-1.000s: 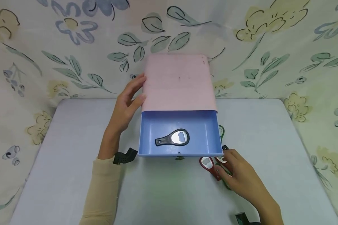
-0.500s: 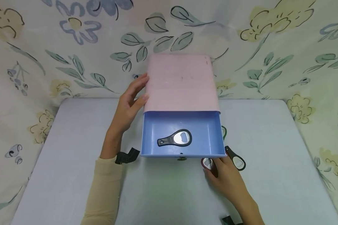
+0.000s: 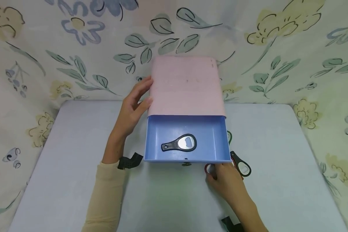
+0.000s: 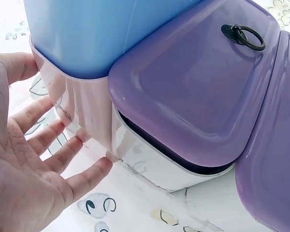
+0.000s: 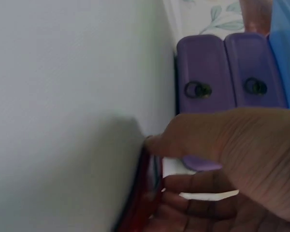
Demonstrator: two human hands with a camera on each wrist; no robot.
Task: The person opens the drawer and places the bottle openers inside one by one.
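Note:
My left hand [image 3: 127, 116] rests its fingertips and thumb against the left side of a pink drawer cabinet [image 3: 187, 85]; in the left wrist view its fingers are spread. The top blue drawer [image 3: 211, 141] is pulled out, and a black bottle opener [image 3: 171, 146] lies in it. Below the drawer's front right corner, my right hand [image 3: 230, 183] pinches a red bottle opener [image 5: 142, 203] between thumb and fingers, at the tabletop. Part of the red opener's round head shows beside the thumb in the head view; the rest is hidden.
Another black bottle opener [image 3: 243, 168] lies right of my right hand. A green-rimmed opener [image 3: 229, 137] is partly hidden beside the drawer. Purple drawers [image 4: 198, 92] with ring pulls sit below the blue one. Floral cloth [image 3: 104, 54] hangs behind the white table [image 3: 278, 154].
My right hand has moved left across the openers to the red one, uncovering the black opener on the right. The left hand stays against the cabinet.

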